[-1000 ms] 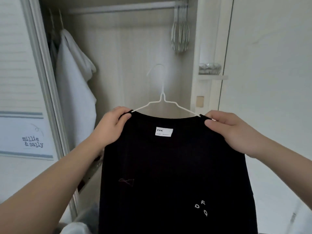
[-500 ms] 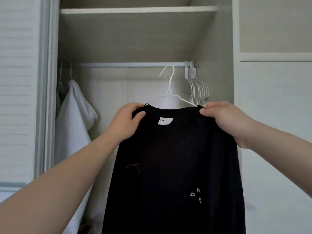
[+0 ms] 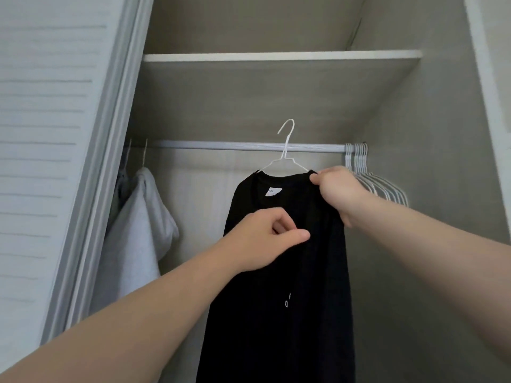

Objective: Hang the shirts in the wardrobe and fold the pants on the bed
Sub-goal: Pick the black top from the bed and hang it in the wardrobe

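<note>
Pinches the black shirt (image 3: pixel 276 313) at its right shoulder, just beside the collar, between the thumb and curled fingers of the right hand (image 3: pixel 340 192), over the right arm of the white wire hanger (image 3: pixel 284 158) threaded through the neck. Holds shirt and hanger up inside the wardrobe (image 3: pixel 414 161), with the hanger's neck crossing in front of the rod (image 3: pixel 221 145) and the hook raised above the rod, not resting on it. Carries the left hand (image 3: pixel 265 239) in front of the shirt's chest, below the white neck label, thumb stretched out to the right, fingers loosely curled and gripping nothing; hard to say from this angle whether the fingertips brush the cloth. Hangs long and dark from the hanger, running down past the bottom edge of view, with small white marks low on the front. Shows a pale garment (image 3: pixel 138 222) hung at the rod's left end, well apart from the shirt, and a tight bunch of empty white hangers (image 3: pixel 367 172) at the right end, just behind the right hand. Has a shelf (image 3: pixel 276 57) above the rod and a louvred door (image 3: pixel 41 134) at the left.
</note>
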The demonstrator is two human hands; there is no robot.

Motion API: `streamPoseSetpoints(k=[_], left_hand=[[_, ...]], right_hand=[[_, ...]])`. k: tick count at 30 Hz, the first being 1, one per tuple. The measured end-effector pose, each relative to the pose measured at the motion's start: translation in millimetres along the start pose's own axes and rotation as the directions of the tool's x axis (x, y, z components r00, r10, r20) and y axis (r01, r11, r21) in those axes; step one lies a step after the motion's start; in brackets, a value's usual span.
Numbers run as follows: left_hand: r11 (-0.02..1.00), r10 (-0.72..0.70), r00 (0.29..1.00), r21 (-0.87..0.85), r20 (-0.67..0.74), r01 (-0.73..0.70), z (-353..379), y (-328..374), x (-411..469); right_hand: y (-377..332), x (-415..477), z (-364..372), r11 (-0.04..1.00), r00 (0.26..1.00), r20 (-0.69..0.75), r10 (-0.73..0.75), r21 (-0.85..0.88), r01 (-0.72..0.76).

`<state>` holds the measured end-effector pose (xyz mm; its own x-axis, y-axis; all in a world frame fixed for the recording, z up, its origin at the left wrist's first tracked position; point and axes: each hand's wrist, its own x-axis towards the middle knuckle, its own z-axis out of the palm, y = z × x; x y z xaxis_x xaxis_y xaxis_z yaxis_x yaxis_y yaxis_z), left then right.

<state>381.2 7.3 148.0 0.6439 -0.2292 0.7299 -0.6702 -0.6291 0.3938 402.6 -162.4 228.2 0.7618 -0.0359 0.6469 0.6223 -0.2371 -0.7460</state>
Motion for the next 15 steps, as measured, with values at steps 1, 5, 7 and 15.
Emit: streamPoseSetpoints(k=[1, 5, 7, 15], left_hand=[[0.999, -0.033, 0.998, 0.036, 0.062, 0.031, 3.6, -0.6, 1.4], [0.938, -0.138, 0.987, 0.330, 0.078, 0.105, 18.8, -7.8, 14.9], [0.895, -0.133, 0.991, 0.432, 0.017, 0.112, 21.1, -13.5, 26.5], [0.819, -0.122, 0.992, 0.561, -0.036, 0.121, 22.0, -49.6, 59.5]], right_hand=[[-0.3, 12.5, 7.1, 1.000, 1.000, -0.004, -0.008, 0.022, 0.008], [3.3, 60.2, 33.6, 0.998, 0.999, -0.004, -0.046, 0.050, 0.046], [7.3, 82.7, 46.1, 0.996, 1.000, -0.003, -0.011, 0.086, 0.011], [37.8, 144.6, 79.6, 0.980, 0.997, 0.005, 0.072, 0.185, -0.072]])
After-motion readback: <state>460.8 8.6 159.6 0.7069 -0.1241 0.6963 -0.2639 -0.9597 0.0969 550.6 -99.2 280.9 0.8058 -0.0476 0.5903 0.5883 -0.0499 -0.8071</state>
